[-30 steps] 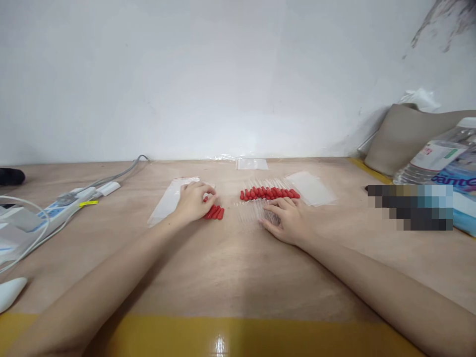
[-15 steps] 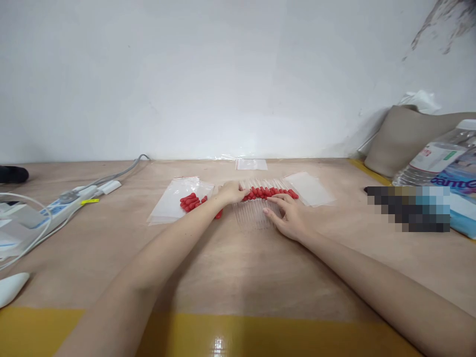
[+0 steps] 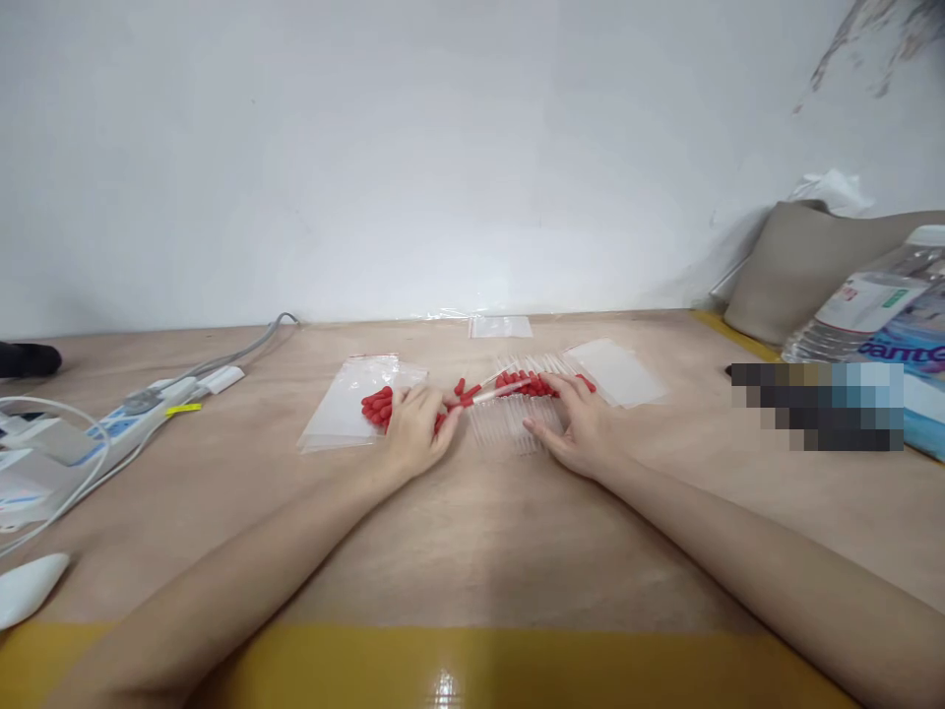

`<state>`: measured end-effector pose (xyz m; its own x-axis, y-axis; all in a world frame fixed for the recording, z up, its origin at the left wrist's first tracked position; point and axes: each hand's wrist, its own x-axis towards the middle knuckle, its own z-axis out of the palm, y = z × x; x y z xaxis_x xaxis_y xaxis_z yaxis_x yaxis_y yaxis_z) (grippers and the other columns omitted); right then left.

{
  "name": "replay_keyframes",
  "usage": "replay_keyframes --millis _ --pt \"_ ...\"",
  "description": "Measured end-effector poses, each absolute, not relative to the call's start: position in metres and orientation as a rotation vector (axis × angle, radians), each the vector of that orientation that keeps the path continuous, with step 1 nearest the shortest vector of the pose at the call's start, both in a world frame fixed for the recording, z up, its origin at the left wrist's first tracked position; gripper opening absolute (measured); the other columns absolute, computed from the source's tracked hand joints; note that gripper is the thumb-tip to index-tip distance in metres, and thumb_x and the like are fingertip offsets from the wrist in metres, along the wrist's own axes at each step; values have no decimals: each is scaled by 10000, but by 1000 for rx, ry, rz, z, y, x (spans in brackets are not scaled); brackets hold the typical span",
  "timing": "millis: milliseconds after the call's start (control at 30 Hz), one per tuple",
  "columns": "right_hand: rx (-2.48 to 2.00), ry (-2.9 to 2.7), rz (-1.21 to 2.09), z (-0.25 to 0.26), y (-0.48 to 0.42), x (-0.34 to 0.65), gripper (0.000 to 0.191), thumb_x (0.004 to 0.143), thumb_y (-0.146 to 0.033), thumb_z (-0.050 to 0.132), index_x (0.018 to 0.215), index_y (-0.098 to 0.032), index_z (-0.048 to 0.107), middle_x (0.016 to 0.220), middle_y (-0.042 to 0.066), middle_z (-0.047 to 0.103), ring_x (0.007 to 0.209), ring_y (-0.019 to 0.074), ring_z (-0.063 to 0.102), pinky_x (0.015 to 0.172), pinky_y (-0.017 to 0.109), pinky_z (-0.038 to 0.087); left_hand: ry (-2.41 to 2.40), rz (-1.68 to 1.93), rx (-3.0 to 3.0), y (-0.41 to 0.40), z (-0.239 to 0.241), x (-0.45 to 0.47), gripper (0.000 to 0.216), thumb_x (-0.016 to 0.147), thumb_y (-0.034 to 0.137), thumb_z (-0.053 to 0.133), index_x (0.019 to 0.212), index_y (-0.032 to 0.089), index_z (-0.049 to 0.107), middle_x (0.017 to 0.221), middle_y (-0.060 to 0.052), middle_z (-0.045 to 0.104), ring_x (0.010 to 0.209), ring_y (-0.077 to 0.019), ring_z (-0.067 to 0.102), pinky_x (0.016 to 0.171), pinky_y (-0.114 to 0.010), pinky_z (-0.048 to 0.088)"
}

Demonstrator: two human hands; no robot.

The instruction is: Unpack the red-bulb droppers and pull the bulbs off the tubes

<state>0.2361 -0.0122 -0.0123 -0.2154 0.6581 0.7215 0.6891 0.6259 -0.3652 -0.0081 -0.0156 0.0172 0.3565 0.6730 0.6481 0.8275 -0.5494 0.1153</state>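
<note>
A row of clear droppers with red rubber bulbs [image 3: 521, 382] lies side by side on the wooden table, tubes pointing both toward me and toward the wall. Over the right end of the row rests my right hand [image 3: 580, 423], its thumb and fingers apart on the droppers. My left hand [image 3: 420, 428] is closed at the row's left side, pinching the red end of a dropper [image 3: 487, 394] whose blurred tube slants to the right. A loose heap of red bulbs [image 3: 376, 404] is partly hidden behind that hand, on stacked clear zip bags [image 3: 332, 418].
More clear bags [image 3: 616, 372] lie right of the row, and another bag [image 3: 500, 326] is by the wall. A power strip [image 3: 133, 414] with cables is at left, near a white mouse-like object [image 3: 30, 589]. A water bottle [image 3: 849, 315] stands at right.
My left hand has moved left and toward me from the row of droppers, with a dropper now slanting from its fingers. My right hand stays on the row.
</note>
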Motion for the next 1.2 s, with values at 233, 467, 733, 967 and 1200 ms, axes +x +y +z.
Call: replay_keyframes --millis 233,467,733,967,1200 --pt "-850 -2094 -260 -14 -16 230 274 810 -346 553 1053 -228 596 976 58 617 913 189 520 851 389 353 -1066 -982 -2459 -25 3 -2 136 849 275 481 787 186 563 785 -13 644 812 -169 548 785 -352 284" --pt "-877 -2204 -313 -9 -21 219 218 867 -311 462 934 -237 657 676 14 593 731 148 481 812 366 299 -1055 -921 -2543 -23 5 1 190 855 330 481 950 200 582 952 -35 651 940 -185 528 863 -368 276" --pt "-838 -2290 -315 -9 -25 215 256 878 -330 429 835 -233 662 634 0 569 722 140 460 853 378 254 -915 -741 -2621 -21 9 3 195 861 341 478 851 238 644 864 -7 670 951 -192 517 949 -416 230" --pt "-746 -2309 -425 -4 -31 220 224 876 -308 438 833 -245 648 588 -20 553 684 129 443 861 384 257 -862 -635 -2614 -30 14 2 223 870 328 441 804 213 621 775 -10 637 876 -185 505 965 -436 220" --pt "-633 -2336 -428 -8 -34 227 190 887 -257 431 919 -313 610 612 -62 554 646 98 469 919 390 238 -798 -577 -2619 -35 15 1 255 880 319 404 767 200 599 724 -18 610 841 -189 509 940 -447 250"
